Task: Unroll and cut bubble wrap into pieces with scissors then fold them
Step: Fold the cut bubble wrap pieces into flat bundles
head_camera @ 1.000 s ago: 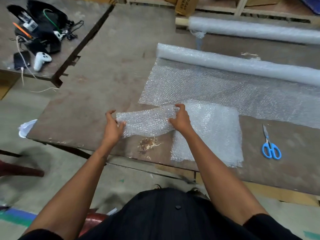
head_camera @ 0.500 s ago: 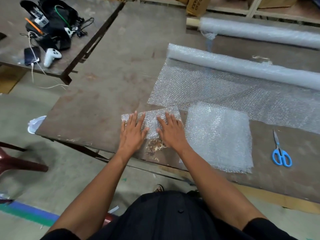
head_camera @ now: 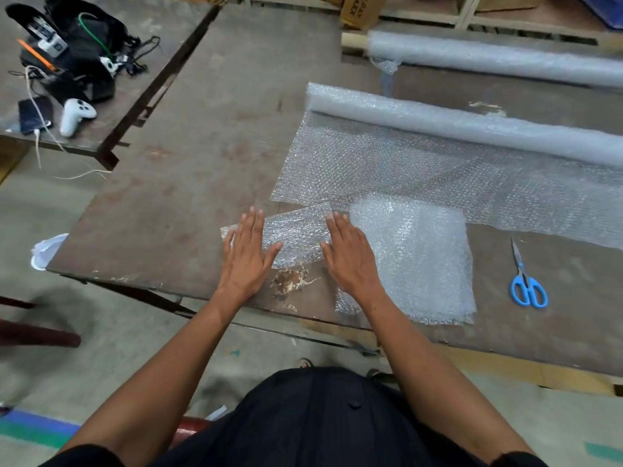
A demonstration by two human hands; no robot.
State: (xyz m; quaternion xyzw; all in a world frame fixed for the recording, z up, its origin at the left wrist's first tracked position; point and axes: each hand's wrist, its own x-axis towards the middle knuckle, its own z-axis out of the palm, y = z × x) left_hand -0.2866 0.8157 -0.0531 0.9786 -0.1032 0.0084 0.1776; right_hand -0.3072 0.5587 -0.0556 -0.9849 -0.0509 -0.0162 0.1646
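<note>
A person presses a folded piece of bubble wrap [head_camera: 296, 232] flat on a worn brown desk [head_camera: 188, 183], the left hand [head_camera: 246, 256] and right hand [head_camera: 350, 261] both spread wide, fingers straight, palms down on its 2 ends and gripping nothing. The folding step appears to be in hand: the small, narrow strip lies near the desk's front edge, just left of a stack of cut pieces [head_camera: 411, 257], squarish and cloudy white. The next move probably calls for lifting the creased strip without letting it spring open and setting it aside or on the stack. Behind, the unrolled sheet [head_camera: 421, 173] runs from the bubble wrap roll [head_camera: 472, 128], its dimpled, translucent film catching the light; a second roll [head_camera: 488, 59] lies farther back. Blue-handled scissors [head_camera: 526, 284] rest untouched, blades closed, to the right of the stack. A chipped, pale scar [head_camera: 290, 281] marks the desk between the wrists.
</note>
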